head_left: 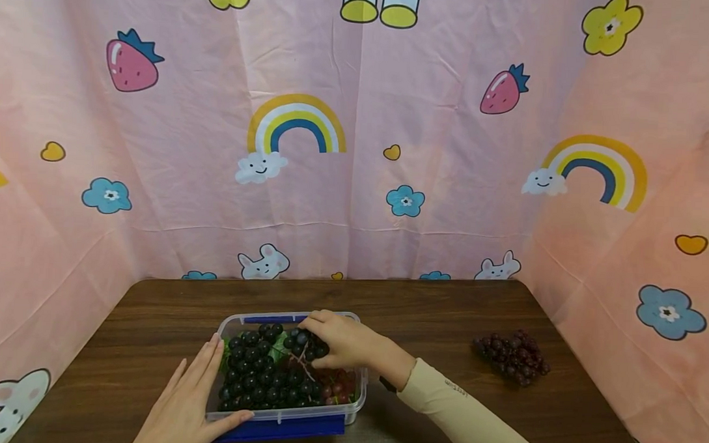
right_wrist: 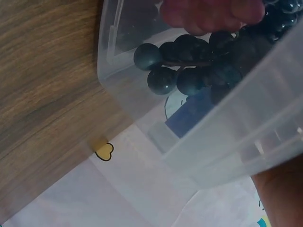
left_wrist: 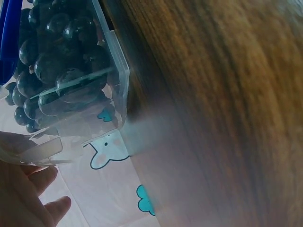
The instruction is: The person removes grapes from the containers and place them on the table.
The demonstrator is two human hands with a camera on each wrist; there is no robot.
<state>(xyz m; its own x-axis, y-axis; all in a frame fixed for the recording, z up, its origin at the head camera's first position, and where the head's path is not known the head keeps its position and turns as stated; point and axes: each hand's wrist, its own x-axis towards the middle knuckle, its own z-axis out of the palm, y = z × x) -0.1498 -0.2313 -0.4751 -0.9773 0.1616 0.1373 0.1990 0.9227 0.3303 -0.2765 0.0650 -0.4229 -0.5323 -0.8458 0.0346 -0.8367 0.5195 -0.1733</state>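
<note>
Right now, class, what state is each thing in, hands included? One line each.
Container: upright, open-topped
Black grapes: inside container, partly gripped
Red grapes: inside container, partly covered
Separate grape bunch: lying on table, untouched
Left hand: resting against container
Right hand: gripping black grapes

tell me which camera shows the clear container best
The head view: it takes in nearly the whole clear container from above, with dark grapes inside. The left wrist view shows only part, cut off at upper left; the right wrist view also cuts it off, at the right.
</note>
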